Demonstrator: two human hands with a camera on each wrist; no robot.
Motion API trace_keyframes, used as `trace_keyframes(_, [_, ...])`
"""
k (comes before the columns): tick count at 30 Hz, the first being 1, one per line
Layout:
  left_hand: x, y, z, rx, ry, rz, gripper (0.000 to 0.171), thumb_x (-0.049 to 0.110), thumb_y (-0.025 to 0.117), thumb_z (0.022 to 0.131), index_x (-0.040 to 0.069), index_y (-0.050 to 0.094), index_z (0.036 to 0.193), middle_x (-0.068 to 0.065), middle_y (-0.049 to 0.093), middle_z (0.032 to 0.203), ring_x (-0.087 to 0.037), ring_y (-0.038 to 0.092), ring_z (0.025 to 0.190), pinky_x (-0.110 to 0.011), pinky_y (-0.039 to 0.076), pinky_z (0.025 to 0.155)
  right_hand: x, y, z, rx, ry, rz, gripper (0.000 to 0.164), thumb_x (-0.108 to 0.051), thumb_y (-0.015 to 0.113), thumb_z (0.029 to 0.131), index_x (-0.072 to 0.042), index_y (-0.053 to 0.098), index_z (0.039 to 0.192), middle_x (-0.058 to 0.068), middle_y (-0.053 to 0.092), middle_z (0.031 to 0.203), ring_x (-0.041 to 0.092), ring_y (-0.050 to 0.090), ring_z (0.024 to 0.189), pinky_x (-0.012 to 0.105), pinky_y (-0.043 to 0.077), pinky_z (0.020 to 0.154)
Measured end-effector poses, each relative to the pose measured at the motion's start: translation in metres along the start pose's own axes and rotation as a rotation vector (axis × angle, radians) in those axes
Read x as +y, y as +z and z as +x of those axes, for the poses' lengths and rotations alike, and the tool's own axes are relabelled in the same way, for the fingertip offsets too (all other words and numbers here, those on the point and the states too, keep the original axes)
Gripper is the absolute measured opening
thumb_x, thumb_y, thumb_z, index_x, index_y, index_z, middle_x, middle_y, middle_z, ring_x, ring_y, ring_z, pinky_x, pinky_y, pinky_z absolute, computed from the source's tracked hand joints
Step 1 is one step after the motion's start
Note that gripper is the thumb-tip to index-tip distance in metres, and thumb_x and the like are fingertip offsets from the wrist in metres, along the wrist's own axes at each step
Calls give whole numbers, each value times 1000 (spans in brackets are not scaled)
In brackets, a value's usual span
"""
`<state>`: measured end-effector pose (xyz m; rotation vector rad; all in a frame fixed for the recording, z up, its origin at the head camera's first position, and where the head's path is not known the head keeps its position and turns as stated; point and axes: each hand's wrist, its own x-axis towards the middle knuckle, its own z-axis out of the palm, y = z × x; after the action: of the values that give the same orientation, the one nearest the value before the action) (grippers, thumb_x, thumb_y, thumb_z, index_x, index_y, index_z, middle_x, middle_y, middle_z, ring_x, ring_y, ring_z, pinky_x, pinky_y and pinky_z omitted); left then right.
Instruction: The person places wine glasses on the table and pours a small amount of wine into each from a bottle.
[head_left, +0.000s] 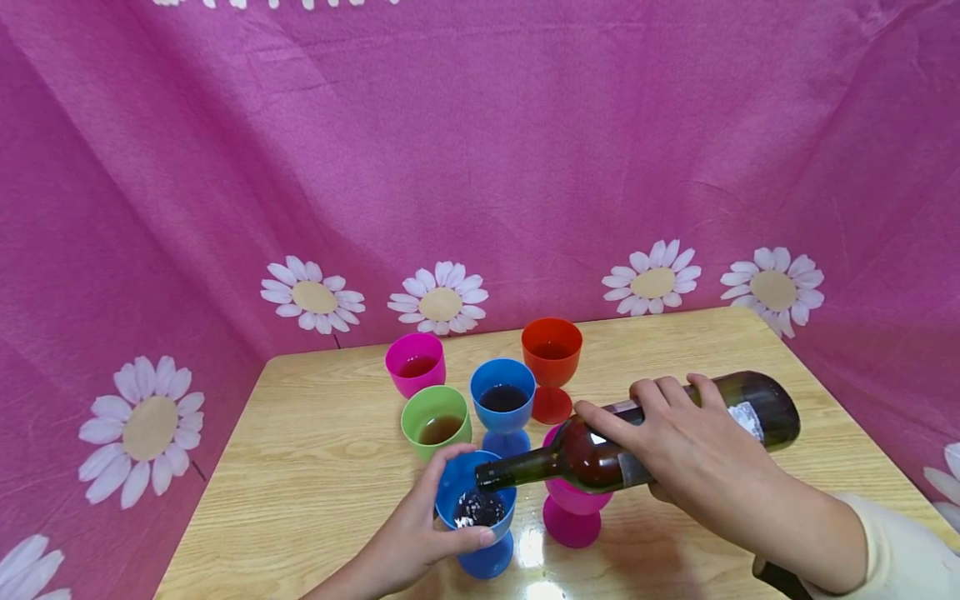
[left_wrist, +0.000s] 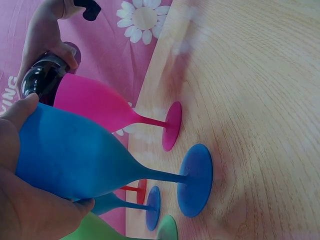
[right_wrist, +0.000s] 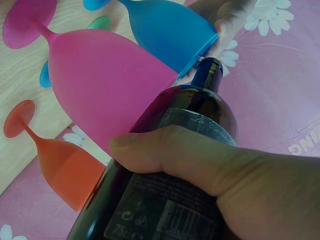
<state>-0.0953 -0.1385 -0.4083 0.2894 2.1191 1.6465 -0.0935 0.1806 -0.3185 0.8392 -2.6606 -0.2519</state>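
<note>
My left hand point(head_left: 416, 533) grips the bowl of a blue plastic goblet point(head_left: 487, 560), thumb on the near side and fingers around the far side. The goblet stands upright, its foot on the table in the left wrist view, with dark, frothy liquid inside. My right hand point(head_left: 697, 442) holds a dark green wine bottle point(head_left: 772, 408) round its body. The bottle is tipped to the left, its mouth point(head_left: 487, 477) over the blue goblet's bowl. Beneath the bottle stands a pink goblet point(head_left: 572, 525), its opening mostly hidden in the head view.
Behind stand another blue goblet point(head_left: 504, 375), a green goblet point(head_left: 423, 417), a magenta goblet point(head_left: 415, 387) and a red goblet point(head_left: 551, 367), each with dark liquid. The wooden table point(head_left: 300, 467) is bordered by a pink flowered cloth point(head_left: 480, 167).
</note>
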Motion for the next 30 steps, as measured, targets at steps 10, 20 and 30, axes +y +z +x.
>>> trace_keyframes(10, [0, 0, 0, -1, -6, -5, 83, 30, 84, 88, 33, 33, 153, -13, 42, 155, -51, 35, 143, -68, 51, 96, 0, 0, 1, 1, 2, -8, 103, -29, 103, 52, -37, 55, 143, 13, 61, 104, 32, 59, 102, 60, 47, 89])
trace_keyframes(20, [0, 0, 0, -5, 9, -10, 83, 29, 84, 88, 32, 33, 153, -12, 43, 154, -50, 37, 143, -69, 50, 98, -1, -1, 1, -7, 8, -8, 104, -28, 103, 51, -38, 55, 143, 13, 61, 104, 33, 59, 102, 60, 46, 89])
trace_keyframes(30, [-1, 1, 0, -2, 23, -7, 83, 29, 84, 87, 32, 34, 153, -12, 43, 153, -48, 39, 141, -68, 51, 96, 0, -1, 1, -10, 5, -4, 104, -28, 103, 52, -37, 55, 143, 14, 61, 105, 34, 59, 102, 61, 46, 90])
